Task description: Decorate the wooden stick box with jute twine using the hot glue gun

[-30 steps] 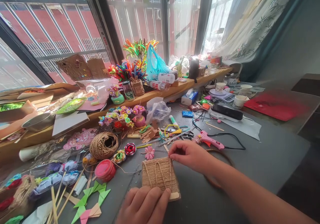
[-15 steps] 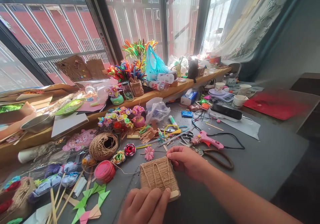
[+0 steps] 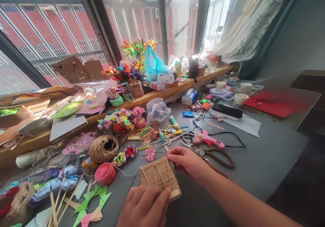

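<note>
Item: one twine-wrapped panel [image 3: 158, 174], squarish, lying in front of me at the near side of the dark table [image 3: 269, 159], just nearer than the pink flower [image 3: 150, 154].
Make: close rows of twine; a zigzag strand [image 3: 155, 173] over them; a pale wooden strip [image 3: 174, 195] along the near edge.
Left hand [image 3: 146, 205]: fingers bent and close together, one tip pressing the panel near the strip; whether I grip beneath, I cannot tell.
Right hand [image 3: 188, 161]: thumb and forefinger pinched together at the far right corner; on strand or corner, I cannot tell.
Handling, judged: light; stiff body, softer rough surface, little slip; wraps and zigzag liable to shift if dragged.
Best hold, judged: the wooden strip and the outer edges, clear of the zigzag; fingertip pressure only.
</note>
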Tool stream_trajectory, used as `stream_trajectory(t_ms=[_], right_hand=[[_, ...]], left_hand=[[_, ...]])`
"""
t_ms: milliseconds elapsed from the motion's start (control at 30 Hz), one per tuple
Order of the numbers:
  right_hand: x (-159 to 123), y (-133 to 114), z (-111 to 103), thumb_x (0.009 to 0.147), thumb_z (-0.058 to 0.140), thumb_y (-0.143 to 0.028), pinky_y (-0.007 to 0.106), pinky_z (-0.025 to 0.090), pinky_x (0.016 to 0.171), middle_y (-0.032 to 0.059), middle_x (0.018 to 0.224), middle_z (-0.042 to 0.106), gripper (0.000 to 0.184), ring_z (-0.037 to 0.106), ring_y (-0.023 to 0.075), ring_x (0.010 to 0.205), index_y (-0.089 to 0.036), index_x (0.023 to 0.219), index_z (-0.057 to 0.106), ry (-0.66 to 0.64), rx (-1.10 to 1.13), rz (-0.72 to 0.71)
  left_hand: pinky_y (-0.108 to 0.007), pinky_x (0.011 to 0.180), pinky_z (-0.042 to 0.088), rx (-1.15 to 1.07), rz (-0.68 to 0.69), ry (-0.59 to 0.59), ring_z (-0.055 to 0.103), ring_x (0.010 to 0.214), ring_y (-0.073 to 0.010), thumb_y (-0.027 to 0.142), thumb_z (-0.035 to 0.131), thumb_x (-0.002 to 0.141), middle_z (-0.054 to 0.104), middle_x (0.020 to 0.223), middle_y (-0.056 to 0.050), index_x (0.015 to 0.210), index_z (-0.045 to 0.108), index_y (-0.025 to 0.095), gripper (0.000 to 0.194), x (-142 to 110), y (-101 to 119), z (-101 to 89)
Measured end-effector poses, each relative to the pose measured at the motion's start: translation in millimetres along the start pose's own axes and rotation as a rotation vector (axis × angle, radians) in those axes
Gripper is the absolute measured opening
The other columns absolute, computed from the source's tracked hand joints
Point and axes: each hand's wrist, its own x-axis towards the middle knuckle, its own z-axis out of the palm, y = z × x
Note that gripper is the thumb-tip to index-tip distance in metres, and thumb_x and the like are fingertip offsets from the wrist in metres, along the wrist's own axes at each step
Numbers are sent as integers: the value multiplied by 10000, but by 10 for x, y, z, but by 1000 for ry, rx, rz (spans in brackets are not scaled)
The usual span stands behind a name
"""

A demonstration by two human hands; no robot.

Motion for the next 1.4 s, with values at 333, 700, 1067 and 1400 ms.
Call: stream_trajectory(t_ms=[333, 700, 1067, 1400], right_hand=[[-369, -307, -431, 882, 709, -742, 360, 510, 854, 47, 907, 747, 504, 644, 253, 935, -241, 883, 769, 244, -362, -328], [-706, -312, -1450, 985, 582, -564, 319, 556, 692, 58, 895, 777, 409, 717, 250, 815, -225, 1130, 760, 701, -736, -353], [-451, -210, -1841, 897, 603, -627, 443, 556, 818, 136, 1118, 786, 443, 721, 372, 1040, -224, 1034, 722, 804, -989, -322], [-260, -248, -1966, 803, 678, -491, 495, 531, 939, 153, 1160, 800, 406, 700, 399, 1111, -220, 1092, 765, 615, -1215, -251]], left_hand=[[-307, 824, 548, -199, -66, -67, 725, 884, -182, 105, 617, 1012, 785, 996, -36, 1250, 694, 213, 272, -54, -18, -63], [-281, 831, 555, -356, -162, -164, 680, 938, -179, 150, 608, 1053, 750, 1046, -34, 1178, 725, 255, 201, 210, -159, -287], [-325, 796, 482, -207, -16, -105, 686, 879, -187, 198, 577, 1085, 798, 1024, -21, 1205, 749, 230, 211, 165, -52, -133], [-330, 846, 502, -238, -24, -117, 686, 938, -196, 160, 602, 1066, 779, 1059, -37, 1254, 733, 248, 246, 36, -73, -43]])
